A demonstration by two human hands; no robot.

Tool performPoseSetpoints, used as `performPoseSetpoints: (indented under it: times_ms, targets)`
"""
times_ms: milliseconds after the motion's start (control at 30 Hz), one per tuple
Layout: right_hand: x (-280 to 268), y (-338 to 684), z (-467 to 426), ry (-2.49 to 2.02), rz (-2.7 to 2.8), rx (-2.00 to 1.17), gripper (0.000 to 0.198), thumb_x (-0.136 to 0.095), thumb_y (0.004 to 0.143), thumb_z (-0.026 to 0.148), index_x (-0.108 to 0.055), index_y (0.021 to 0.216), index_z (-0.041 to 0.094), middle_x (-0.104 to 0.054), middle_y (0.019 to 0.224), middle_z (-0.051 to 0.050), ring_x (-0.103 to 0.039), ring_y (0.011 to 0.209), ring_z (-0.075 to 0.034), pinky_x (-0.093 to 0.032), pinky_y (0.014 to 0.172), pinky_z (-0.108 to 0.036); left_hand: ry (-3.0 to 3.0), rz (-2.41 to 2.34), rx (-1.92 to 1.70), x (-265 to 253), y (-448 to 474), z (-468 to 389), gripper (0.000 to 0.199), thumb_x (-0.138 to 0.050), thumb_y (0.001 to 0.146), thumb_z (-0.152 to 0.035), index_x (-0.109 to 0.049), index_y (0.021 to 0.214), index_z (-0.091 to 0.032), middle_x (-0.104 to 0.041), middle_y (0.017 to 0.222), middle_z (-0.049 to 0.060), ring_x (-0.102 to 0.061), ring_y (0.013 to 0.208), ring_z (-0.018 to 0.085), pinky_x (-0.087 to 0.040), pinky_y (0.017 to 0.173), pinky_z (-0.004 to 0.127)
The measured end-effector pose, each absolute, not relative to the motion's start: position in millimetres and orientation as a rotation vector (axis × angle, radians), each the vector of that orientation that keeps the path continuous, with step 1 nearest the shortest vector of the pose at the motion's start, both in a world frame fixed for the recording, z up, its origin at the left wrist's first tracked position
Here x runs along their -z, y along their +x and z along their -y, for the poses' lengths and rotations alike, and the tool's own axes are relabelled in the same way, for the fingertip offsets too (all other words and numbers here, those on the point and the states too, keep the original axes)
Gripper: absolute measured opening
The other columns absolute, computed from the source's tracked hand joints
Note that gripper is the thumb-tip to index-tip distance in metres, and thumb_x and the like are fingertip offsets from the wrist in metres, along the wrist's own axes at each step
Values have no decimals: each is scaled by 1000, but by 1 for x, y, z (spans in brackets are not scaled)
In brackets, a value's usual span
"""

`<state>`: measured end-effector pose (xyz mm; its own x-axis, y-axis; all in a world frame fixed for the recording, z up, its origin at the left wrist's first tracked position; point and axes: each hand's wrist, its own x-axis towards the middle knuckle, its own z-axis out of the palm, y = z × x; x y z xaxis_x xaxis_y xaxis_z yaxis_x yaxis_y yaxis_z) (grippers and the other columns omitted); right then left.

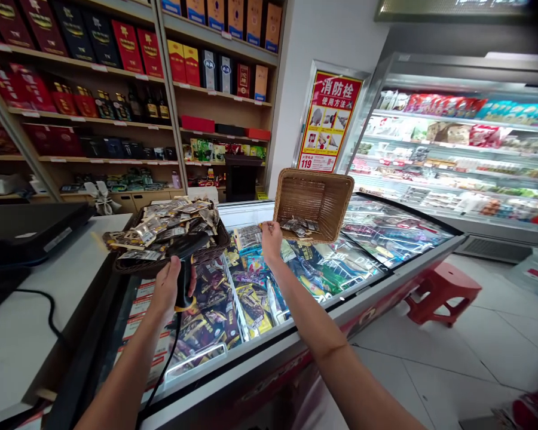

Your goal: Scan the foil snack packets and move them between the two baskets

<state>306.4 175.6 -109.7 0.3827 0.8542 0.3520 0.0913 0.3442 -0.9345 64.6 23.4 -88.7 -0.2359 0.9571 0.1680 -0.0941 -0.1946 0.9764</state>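
Note:
A black barcode scanner (186, 269) with a cable hanging down is gripped in my left hand (165, 289). Its head is above the front edge of a dark wicker basket (170, 264) heaped with small clear-wrapped packets (174, 224). My right hand (271, 242) has its fingers pinched together on the end of a small wrapped packet (248, 237), just left of a tan wicker basket (314, 197). That basket's open side faces me, and several small packets (300, 227) lie at its bottom.
Both baskets are over a glass-topped chest freezer (336, 263) full of frozen treats. A white counter (9, 346) with black equipment (31, 230) is at left. A red stool (446, 289) stands on the tiled floor at right. Shelves of boxes (130, 45) and a lit refrigerated display (457, 143) line the back.

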Motion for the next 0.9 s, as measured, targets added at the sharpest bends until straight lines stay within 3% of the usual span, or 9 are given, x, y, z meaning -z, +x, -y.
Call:
performPoseSetpoints:
  times_ms: [133, 433, 700, 900]
  targets:
    - [128, 327, -171, -1261, 930, -603, 15, -59, 98, 39, -60, 90, 26, -76, 88, -4, -71, 87, -24, -50, 80, -31, 1329, -1218, -1265, 100, 74, -21, 61, -77, 77, -82, -64, 81, -22, -59, 50, -1, -49, 38, 15, -38, 37, 27]
    - [127, 327, -166, -1167, 1038, -682, 13, -67, 95, 35, -64, 86, 27, -70, 75, 0, -68, 79, -23, -47, 72, -29, 1537, -1300, -988, 104, 86, -18, 75, -56, 79, -99, -55, 67, -25, -60, 48, 4, -47, 38, 15, -41, 40, 29]
    - [128, 327, -165, -1188, 1047, -725, 13, -68, 94, 34, -64, 85, 26, -65, 68, 3, -56, 63, -18, -42, 65, -27, 1560, -1300, -1008, 109, 80, -22, 63, -60, 85, -86, -60, 70, -25, -61, 49, 4, -52, 39, 18, -40, 43, 30]
    - [141, 332, -186, -1329, 998, -708, 15, -71, 90, 36, -68, 78, 26, -57, 56, 7, -58, 61, -18, -48, 65, -26, 1524, -1313, -1047, 117, 75, -26, 59, -64, 86, -82, -60, 71, -25, -64, 50, 5, -51, 39, 17, -42, 42, 29]
